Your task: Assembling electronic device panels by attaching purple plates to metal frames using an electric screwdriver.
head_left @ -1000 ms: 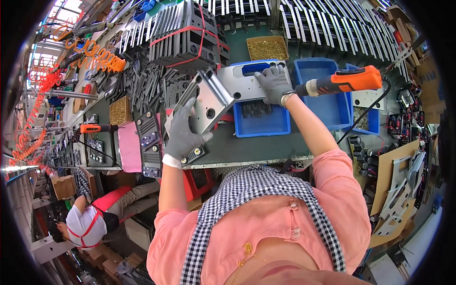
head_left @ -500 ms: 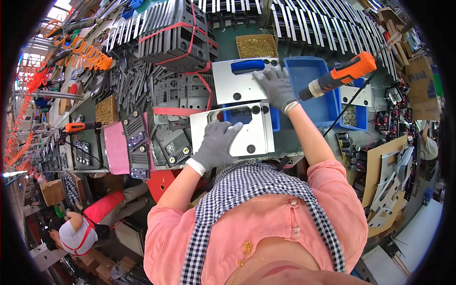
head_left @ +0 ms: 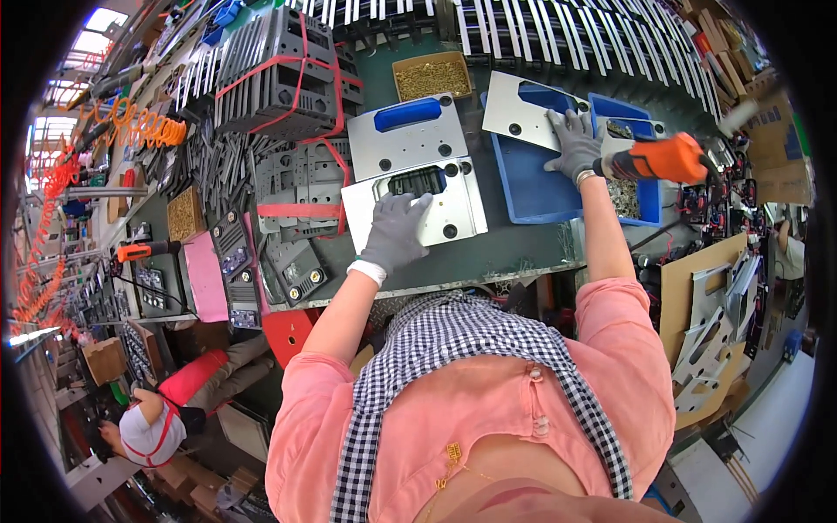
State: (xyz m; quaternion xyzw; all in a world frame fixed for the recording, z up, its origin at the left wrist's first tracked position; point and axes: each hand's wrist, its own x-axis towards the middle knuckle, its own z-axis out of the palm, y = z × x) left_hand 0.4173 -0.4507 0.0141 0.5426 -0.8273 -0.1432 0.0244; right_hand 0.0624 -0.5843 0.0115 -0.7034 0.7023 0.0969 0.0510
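My left hand (head_left: 397,231), in a grey glove, rests on the near silver metal plate (head_left: 462,205), with fingers spread beside its cut-out. Dark parts show through that opening. Just beyond lies a similar plate (head_left: 410,144) with blue visible through its slot. My right hand (head_left: 575,146), also gloved, grips the right edge of another silver plate (head_left: 520,106), which slants over a large blue bin (head_left: 532,187). Its fingers lie on top and the thumb is near the edge. An orange electric screwdriver (head_left: 658,159) hangs beside my right wrist, its tip close to the glove.
A box of brass screws (head_left: 432,77) stands beyond the plates. Strapped dark metal brackets (head_left: 279,74) are stacked at the left, near loose dark strips (head_left: 214,161). A smaller blue bin (head_left: 649,205) holds small parts. Another person (head_left: 153,427) works at lower left.
My right hand has moved right with a silver plate, from beyond the near plate to over the large blue bin. My left hand stays on the near plate. The whole view has shifted somewhat.
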